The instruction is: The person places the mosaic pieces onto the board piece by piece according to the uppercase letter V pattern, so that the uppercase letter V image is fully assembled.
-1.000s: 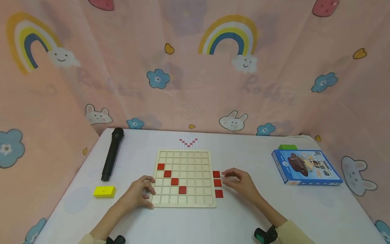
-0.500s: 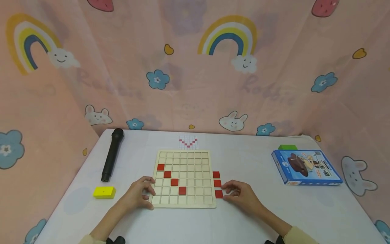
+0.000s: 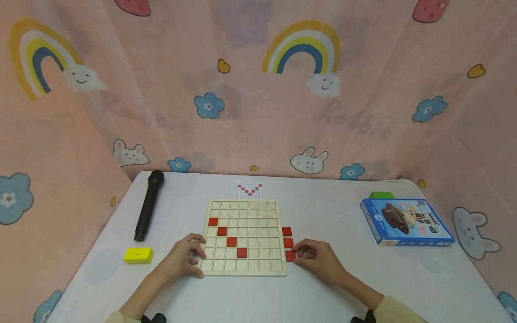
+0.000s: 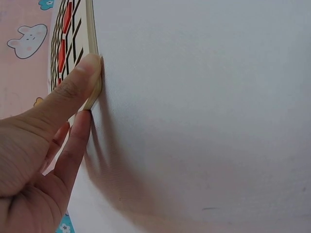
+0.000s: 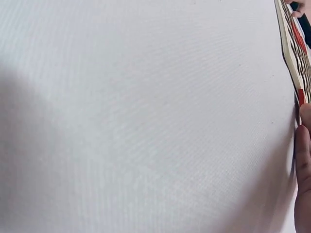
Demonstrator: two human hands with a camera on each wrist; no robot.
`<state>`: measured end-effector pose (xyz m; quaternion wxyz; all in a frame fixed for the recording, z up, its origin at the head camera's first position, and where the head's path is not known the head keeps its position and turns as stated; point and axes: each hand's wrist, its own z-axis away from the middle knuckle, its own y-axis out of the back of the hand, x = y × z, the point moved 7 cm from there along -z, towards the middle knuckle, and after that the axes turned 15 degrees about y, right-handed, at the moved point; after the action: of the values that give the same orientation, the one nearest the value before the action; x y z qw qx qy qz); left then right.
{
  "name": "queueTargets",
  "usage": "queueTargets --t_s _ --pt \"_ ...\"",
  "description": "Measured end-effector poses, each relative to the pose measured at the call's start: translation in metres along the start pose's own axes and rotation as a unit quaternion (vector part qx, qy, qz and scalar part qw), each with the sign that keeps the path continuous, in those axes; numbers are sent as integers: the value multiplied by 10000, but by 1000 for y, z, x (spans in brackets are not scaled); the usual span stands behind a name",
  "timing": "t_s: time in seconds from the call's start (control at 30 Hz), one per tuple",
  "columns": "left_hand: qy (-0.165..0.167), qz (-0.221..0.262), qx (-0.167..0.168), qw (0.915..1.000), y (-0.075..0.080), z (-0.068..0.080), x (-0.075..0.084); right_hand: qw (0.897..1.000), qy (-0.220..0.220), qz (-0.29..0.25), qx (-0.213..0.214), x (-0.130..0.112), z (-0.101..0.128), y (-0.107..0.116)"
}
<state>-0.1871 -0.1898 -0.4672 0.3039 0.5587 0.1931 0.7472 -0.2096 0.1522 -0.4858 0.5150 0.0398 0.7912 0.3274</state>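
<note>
A pale wooden grid board [image 3: 258, 229] lies mid-table with red square tiles in a descending diagonal, the lowest tile [image 3: 242, 252] near the bottom row. My left hand [image 3: 183, 255] holds the board's left edge near the front corner; in the left wrist view its thumb [image 4: 82, 77] lies against the board's edge. Three loose red tiles stand in a column right of the board. My right hand [image 3: 321, 260] pinches the nearest red tile [image 3: 290, 256] at its right side. In the right wrist view only its fingertips show, by the tile [image 5: 301, 96].
A small printed grid card [image 3: 250, 189] with a red V pattern lies behind the board. At left are a black microphone [image 3: 148, 206] and a yellow block [image 3: 138, 255]. A blue box [image 3: 408, 222] lies at right, with a green block [image 3: 381, 195] behind it.
My right hand has come down from beside the upper loose tiles to the nearest one, its fingertips closing on that tile's right side. The left hand stays on the board's edge.
</note>
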Motion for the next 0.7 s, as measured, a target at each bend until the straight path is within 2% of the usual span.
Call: queueTargets --t_s 0.13,0.47,0.7 --pt "68 -32 23 10000 0 -1 0 9996 -142 -163 174 -1 1 2" --pt "178 -78 71 9998 0 0 1 9951 -584 20 799 -5 -1 8" --pt "159 -119 92 9998 1 2 4 9927 -657 25 1007 -8 -7 14"
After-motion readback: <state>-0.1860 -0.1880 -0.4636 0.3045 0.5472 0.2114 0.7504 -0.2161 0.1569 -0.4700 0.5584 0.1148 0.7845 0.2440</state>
